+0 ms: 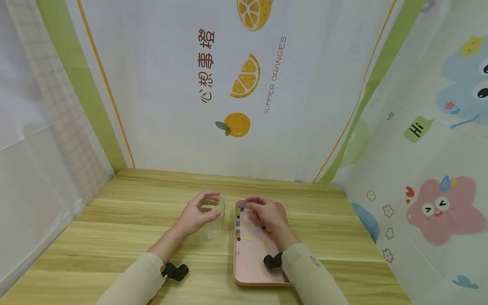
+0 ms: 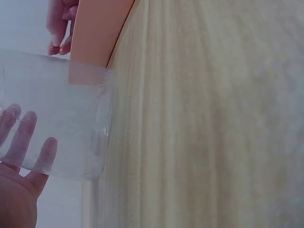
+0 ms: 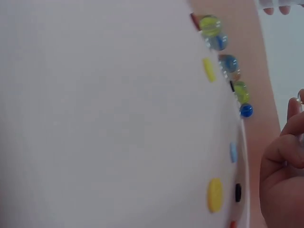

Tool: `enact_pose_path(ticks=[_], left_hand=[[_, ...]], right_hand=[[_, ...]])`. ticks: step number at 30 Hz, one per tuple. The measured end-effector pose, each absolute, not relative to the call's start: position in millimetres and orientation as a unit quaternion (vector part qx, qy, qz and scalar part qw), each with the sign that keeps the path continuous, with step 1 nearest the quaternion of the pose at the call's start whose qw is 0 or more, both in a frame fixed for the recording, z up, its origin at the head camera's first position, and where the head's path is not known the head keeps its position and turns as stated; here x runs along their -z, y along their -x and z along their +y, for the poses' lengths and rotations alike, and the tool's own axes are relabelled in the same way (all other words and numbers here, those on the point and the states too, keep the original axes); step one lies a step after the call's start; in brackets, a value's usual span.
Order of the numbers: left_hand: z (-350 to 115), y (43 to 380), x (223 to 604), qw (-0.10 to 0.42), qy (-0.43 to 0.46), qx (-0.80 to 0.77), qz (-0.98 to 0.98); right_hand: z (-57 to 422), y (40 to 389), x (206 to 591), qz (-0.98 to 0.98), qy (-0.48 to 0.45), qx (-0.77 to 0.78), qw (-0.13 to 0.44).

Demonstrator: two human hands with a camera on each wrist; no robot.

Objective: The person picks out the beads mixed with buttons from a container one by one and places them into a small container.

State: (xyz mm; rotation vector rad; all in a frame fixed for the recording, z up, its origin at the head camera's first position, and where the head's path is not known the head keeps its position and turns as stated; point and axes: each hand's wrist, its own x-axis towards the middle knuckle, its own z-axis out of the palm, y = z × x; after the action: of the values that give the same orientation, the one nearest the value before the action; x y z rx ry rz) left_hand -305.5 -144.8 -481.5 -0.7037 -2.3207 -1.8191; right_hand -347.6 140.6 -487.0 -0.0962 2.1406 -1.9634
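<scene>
A clear plastic cup (image 1: 214, 226) stands on the table left of the pink tray (image 1: 244, 271). My left hand (image 1: 200, 215) holds the cup near its rim, thumb and fingers curled round the wall; the fingers show through it in the left wrist view. Over the tray's far part, my right hand (image 1: 268, 216) pinches a small reddish-brown marble (image 2: 55, 49), mostly hidden by the fingertips in the head view. Along the tray's left wall lie several glass marbles, among them a blue marble (image 3: 246, 110) and a yellow-green marble (image 3: 210, 25).
Several small buttons lie scattered in the tray, including a yellow button (image 1: 249, 239), a black button (image 3: 238, 193) and a pink button (image 1: 238, 253). The wooden table (image 1: 152, 207) meets a printed curtain (image 1: 171, 127) at the back.
</scene>
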Motion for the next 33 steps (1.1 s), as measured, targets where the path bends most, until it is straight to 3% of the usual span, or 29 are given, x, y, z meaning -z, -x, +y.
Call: enact_pose_path(ticks=[33], left_hand=[[-144.6, 304.9, 482.2, 0.057, 0.235, 0.600, -0.763]], right_hand=[[150.6, 348.0, 454.7, 0.697, 0.088, 0.705, 0.096]])
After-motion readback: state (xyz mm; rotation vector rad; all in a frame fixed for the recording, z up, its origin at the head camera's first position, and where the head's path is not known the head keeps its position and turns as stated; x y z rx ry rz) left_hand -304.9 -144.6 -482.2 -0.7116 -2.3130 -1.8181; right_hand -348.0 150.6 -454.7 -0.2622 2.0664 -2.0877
